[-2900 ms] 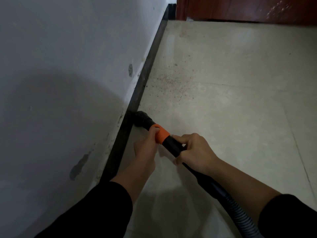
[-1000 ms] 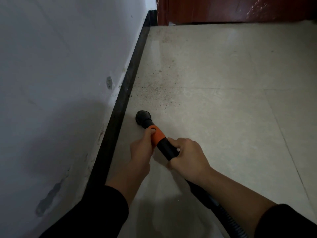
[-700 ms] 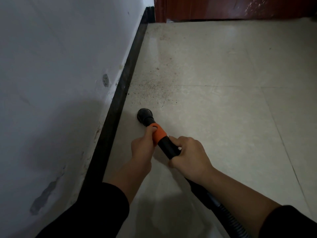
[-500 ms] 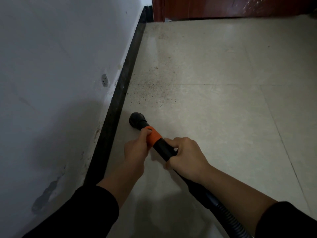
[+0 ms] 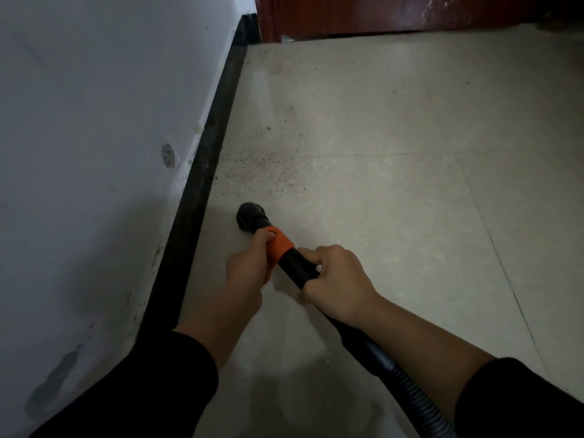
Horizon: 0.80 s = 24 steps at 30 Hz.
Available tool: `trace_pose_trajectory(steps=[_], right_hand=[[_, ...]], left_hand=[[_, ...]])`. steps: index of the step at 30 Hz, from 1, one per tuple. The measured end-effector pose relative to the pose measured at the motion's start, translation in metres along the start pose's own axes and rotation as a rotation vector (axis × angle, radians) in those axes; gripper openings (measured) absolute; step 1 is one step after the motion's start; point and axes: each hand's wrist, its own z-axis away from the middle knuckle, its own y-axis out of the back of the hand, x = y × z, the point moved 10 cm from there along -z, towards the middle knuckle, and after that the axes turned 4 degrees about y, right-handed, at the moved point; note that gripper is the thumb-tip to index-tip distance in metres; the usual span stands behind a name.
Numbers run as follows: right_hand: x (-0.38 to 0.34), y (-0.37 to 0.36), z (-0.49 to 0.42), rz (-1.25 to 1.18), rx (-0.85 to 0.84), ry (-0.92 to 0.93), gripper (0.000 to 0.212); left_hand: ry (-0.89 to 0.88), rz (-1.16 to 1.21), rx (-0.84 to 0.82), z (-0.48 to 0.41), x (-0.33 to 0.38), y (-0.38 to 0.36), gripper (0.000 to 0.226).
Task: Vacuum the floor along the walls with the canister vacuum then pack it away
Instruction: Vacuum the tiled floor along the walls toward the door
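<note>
A black vacuum nozzle [image 5: 249,215] rests on the pale tiled floor [image 5: 395,216], a short way right of the black skirting board [image 5: 202,181]. Behind the nozzle is an orange collar [image 5: 280,244] on the black wand [image 5: 297,267]. My left hand [image 5: 249,267] grips the wand at the orange collar. My right hand [image 5: 338,279] grips the black wand just behind it. The ribbed hose [image 5: 417,399] runs back to the lower right, partly under my right forearm. A patch of dark specks [image 5: 259,169] lies on the floor ahead of the nozzle. The canister is out of view.
A white wall [image 5: 94,137] with scuffs and a small round mark [image 5: 167,154] fills the left side. A reddish-brown wooden door [image 5: 395,14] closes off the far end. Tile joints cross the floor to the right.
The nozzle left the skirting board, went out onto the floor and has come back part of the way. Both hands kept their grip on the wand. The view shifted slightly forward.
</note>
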Motion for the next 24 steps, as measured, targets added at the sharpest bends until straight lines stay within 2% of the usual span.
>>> trace_pose_trajectory(steps=[19,24], right_hand=[[0.039,0.051,-0.009,-0.043,0.154,-0.038,0.024],[0.047,0.064,-0.002,-0.043,0.174,-0.051,0.029]], left_hand=[[-0.058,-0.049,-0.066,0.002,0.024,-0.077,0.027],[-0.061,-0.090,-0.115,0.007,0.022,-0.092,0.031]])
